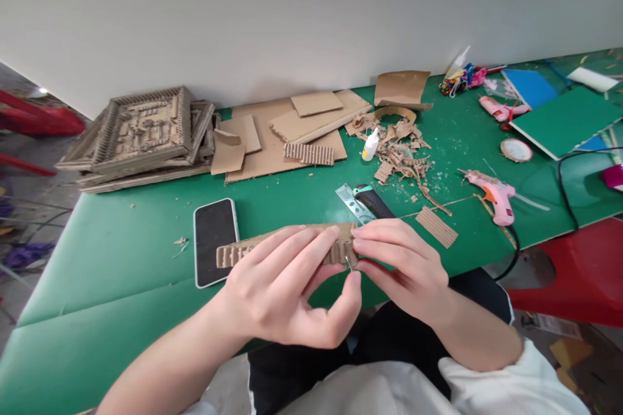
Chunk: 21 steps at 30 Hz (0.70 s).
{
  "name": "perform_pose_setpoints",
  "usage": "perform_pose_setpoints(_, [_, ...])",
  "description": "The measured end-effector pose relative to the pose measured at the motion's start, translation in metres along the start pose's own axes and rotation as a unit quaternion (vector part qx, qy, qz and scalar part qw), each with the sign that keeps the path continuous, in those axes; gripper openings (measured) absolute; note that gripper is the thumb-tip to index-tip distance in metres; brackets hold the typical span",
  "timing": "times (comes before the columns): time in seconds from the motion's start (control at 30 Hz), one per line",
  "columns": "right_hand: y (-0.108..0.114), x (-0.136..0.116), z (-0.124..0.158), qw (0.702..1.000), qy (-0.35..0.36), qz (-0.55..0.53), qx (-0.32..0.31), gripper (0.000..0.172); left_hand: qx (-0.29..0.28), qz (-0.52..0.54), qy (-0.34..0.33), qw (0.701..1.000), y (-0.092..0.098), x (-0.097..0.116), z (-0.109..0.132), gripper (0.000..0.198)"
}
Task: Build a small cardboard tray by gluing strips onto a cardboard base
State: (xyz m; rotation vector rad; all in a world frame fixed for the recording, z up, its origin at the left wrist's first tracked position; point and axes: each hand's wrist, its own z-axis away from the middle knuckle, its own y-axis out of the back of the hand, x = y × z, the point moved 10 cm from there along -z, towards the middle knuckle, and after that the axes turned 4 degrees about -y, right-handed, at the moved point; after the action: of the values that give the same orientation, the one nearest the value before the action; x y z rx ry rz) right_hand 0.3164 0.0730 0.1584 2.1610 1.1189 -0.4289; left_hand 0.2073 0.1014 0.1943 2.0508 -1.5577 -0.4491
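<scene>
Both my hands hold a long strip of corrugated cardboard (243, 248) above the near edge of the green table (121, 240). My left hand (287, 292) lies along the strip with its fingers over the top and the thumb under the right end. My right hand (399, 259) pinches that right end with fingertips pressed together. A thin pin-like bit shows between the two thumbs; I cannot make out what it is.
A phone (214, 240) lies face up left of the strip. Behind my hands are a metal ruler (353, 202), a utility knife (372, 202), a small glue bottle (370, 144), cardboard scraps (403, 155), flat cardboard sheets (292, 130) and stacked cardboard frames (141, 133). A pink glue gun (494, 194) lies at right.
</scene>
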Motion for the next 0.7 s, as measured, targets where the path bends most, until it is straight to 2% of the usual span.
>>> perform_pose_setpoints(0.13, [0.0, 0.001, 0.001, 1.0, 0.0, -0.002, 0.006, 0.029, -0.004, -0.017, -0.122, 0.992, 0.001, 0.016, 0.004, 0.022])
perform_pose_setpoints(0.2, [-0.001, 0.001, 0.002, 1.0, 0.001, -0.001, 0.008, 0.03, -0.013, -0.013, -0.136, 0.991, 0.001, 0.015, 0.007, 0.021])
perform_pose_setpoints(0.3, [-0.001, 0.001, 0.002, 1.0, 0.003, 0.002, 0.013, 0.031, -0.022, -0.019, -0.12, 0.992, 0.0, 0.008, 0.013, 0.014])
perform_pose_setpoints(0.43, [0.0, 0.001, 0.001, 1.0, 0.007, -0.002, 0.015, 0.031, -0.03, -0.046, -0.087, 0.995, 0.0, 0.0, 0.019, 0.027])
perform_pose_setpoints(0.53, [-0.001, 0.001, 0.0, 1.0, 0.008, 0.0, 0.009, 0.03, -0.039, -0.004, -0.053, 0.998, -0.001, -0.006, 0.019, 0.027])
perform_pose_setpoints(0.7, [-0.002, -0.002, -0.002, 1.0, 0.014, 0.013, -0.008, 0.024, -0.056, 0.081, 0.006, 0.995, -0.004, -0.015, 0.016, 0.018])
